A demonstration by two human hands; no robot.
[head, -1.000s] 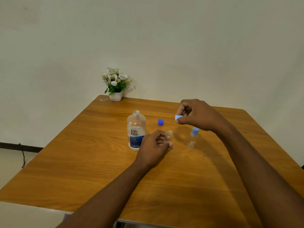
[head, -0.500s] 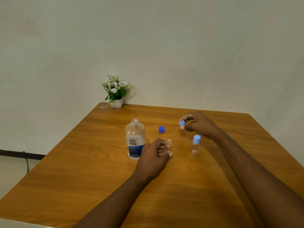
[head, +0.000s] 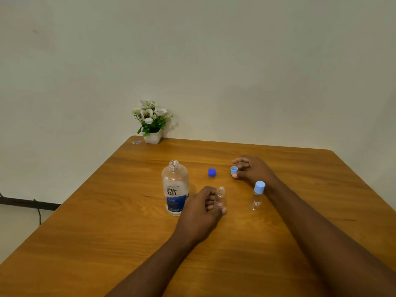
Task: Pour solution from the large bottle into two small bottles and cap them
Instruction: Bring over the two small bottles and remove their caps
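The large clear bottle (head: 175,189) with a blue label stands uncapped at the table's middle. Its dark blue cap (head: 212,172) lies just behind and to the right. My left hand (head: 202,209) grips a small uncapped clear bottle (head: 220,197) standing on the table. A second small bottle (head: 257,196) stands to the right, with a light blue cap on it. My right hand (head: 252,170) is down at the table behind that bottle, its thumb and fingers pinching a light blue cap (head: 234,170) that lies open side up.
The wooden table (head: 128,243) fills the lower view, against a plain wall. A white pot of flowers (head: 151,123) sits at the far left corner, with a small scrap (head: 136,142) beside it.
My right hand has carried the light blue cap from above the small bottle back and down to the table surface. The left hand kept its hold on the open small bottle.
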